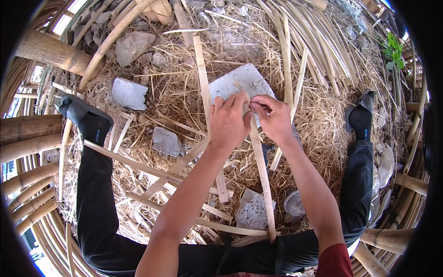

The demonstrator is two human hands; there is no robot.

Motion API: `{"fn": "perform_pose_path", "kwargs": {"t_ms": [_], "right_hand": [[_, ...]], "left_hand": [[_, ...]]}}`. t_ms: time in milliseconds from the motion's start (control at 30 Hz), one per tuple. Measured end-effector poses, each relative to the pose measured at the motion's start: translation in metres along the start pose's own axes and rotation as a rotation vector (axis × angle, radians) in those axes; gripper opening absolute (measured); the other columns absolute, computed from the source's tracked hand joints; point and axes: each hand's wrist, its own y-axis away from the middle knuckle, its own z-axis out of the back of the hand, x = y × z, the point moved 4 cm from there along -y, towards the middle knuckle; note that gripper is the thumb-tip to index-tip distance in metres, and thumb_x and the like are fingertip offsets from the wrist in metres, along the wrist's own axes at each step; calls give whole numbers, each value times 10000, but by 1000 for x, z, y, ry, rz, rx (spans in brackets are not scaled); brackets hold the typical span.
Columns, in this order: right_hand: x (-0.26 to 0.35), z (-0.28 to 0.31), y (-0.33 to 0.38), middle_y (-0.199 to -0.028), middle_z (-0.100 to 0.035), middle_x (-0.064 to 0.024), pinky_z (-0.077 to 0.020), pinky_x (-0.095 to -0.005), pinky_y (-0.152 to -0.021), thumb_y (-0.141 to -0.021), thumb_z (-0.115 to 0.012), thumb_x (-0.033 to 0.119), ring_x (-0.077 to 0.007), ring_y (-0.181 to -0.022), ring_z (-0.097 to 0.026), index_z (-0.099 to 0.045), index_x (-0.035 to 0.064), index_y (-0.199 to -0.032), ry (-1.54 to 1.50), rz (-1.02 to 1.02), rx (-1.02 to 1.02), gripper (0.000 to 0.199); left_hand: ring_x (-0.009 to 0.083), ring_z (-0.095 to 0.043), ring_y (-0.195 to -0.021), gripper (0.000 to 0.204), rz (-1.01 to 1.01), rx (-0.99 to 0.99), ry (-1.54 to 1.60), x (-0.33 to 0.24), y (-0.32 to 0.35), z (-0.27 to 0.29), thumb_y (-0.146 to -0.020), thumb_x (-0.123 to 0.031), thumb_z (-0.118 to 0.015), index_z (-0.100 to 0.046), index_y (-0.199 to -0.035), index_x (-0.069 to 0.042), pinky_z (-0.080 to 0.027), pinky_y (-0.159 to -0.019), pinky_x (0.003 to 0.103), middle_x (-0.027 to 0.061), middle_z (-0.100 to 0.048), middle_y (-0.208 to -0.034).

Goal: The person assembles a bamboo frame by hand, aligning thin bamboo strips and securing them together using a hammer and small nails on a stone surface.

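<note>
A long, narrow bamboo strip (261, 173) runs from my lap up to my hands. My left hand (229, 119) is closed around its upper end, with the thumb along the strip. Right beside it, my right hand (275, 117) pinches at the strip's tip with thumb and forefinger; whether it holds anything else is too small to tell. Both hands are over a flat grey concrete slab (244, 79), partly hidden by them. A dark object (266, 151), mostly covered, lies below the right hand.
Thin shavings (318, 120) cover the ground between my outstretched legs. Loose bamboo strips (200, 74) lie around the slab, and more are piled at the far right (314, 46). Concrete chunks (129, 93) and a pitted block (254, 210) sit nearby. Thick bamboo poles (55, 53) stand at the left.
</note>
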Motion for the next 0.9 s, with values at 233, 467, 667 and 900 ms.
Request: {"fn": "perform_pose_path", "kwargs": {"t_ms": [233,467,667,900], "right_hand": [[3,-1,-1,-945,-776,-153,-638,-364,-802,-917,-709,-2,-257,-865,-779,-738,0,-1043,34,39,-4,129],[-2,-4,-3,-916,-772,-165,-632,-363,-755,-915,-715,13,-291,-836,-779,-736,11,-1020,53,91,-21,107],[-3,-2,-2,-905,-773,-162,-629,-366,-735,-916,-715,24,-298,-827,-779,-733,14,-1019,80,80,-27,106],[-5,-6,-1,-868,-764,-164,-595,-365,-662,-911,-719,25,-309,-778,-766,-739,22,-997,103,112,-50,88]], "left_hand": [[304,-604,-984,537,21,45,18,-1,0,0,-773,-159,-822,-639,-1274,-94,-464,-850,436,30,-713,-1136],[314,-610,-980,519,44,47,40,-1,-1,1,-761,-147,-825,-644,-1245,-103,-470,-864,440,36,-719,-1134],[314,-611,-986,503,47,36,49,-1,-1,0,-764,-149,-824,-647,-1233,-113,-471,-863,443,31,-719,-1137],[311,-633,-949,526,69,24,111,3,-2,0,-770,-109,-826,-673,-1273,-137,-494,-869,412,12,-756,-1100]]}}
